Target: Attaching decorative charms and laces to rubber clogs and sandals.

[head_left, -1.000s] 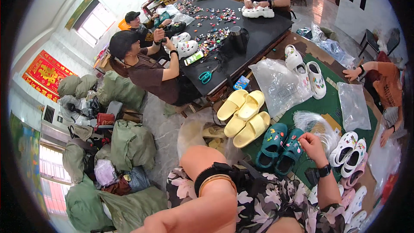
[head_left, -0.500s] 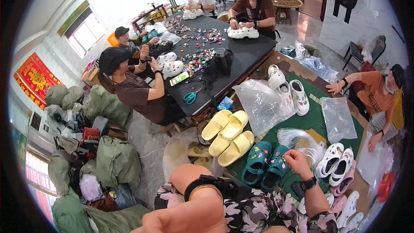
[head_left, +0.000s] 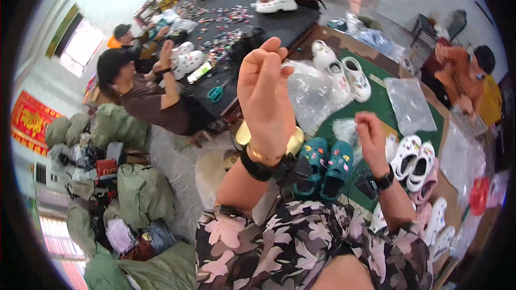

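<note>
Teal clog pair (head_left: pixel 324 167) sits on green mat (head_left: pixel 400 108) at table edge, just below both hands, charms already on the uppers. Left hand (head_left: pixel 267 94) raised high in front of cam, fingers curled loosely together; can't tell if it has anything. Right hand (head_left: pixel 368 132) lower, above the clogs, fingertips pinched as if on smth tiny, too small to ID. Looks like mid charm-fitting. Next move prob needs hands down to the clogs & precise fingertip alignment. White clogs (head_left: pixel 414 157) just beside, clear bags (head_left: pixel 310 93) behind.

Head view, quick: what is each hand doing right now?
Left hand: raised, fingers curled together, nothing visible in it.
Right hand: loosely closed above the teal clogs; contents cannot be told.
</note>
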Demonstrator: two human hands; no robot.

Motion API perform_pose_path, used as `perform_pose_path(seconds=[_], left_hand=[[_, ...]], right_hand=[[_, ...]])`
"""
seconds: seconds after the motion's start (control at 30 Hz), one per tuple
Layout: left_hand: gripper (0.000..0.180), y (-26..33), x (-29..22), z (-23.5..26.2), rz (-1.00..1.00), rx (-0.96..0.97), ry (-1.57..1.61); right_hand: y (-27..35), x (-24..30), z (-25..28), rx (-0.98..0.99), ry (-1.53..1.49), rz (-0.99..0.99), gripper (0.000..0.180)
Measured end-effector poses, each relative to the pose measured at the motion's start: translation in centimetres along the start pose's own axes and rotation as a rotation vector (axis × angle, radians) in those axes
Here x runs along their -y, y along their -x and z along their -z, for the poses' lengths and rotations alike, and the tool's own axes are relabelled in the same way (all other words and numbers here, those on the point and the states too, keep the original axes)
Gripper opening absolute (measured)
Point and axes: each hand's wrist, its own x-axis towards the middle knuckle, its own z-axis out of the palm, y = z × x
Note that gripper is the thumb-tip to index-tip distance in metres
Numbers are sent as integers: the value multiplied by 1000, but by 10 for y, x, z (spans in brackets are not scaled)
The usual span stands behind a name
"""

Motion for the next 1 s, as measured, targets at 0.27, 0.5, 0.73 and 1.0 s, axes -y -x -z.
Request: perform_pose_path(seconds=[0.27, 0.5, 0.73, 1.0], left_hand=[[13, 7, 107, 46, 474, -365, 59], [15, 17, 214, 118, 584, -730, -58], [22, 30, 224, 101, 566, -636, -293], [10, 39, 232, 115, 477, -862, -107]], right_hand=[[-88, 25, 22, -583, -790, -34, 27], [-80, -77, 10, -760, -641, -377, 21], [-66, -182, 31, -681, 538, -68, 15], [-59, -139, 18, -747, -558, -457, 20]])
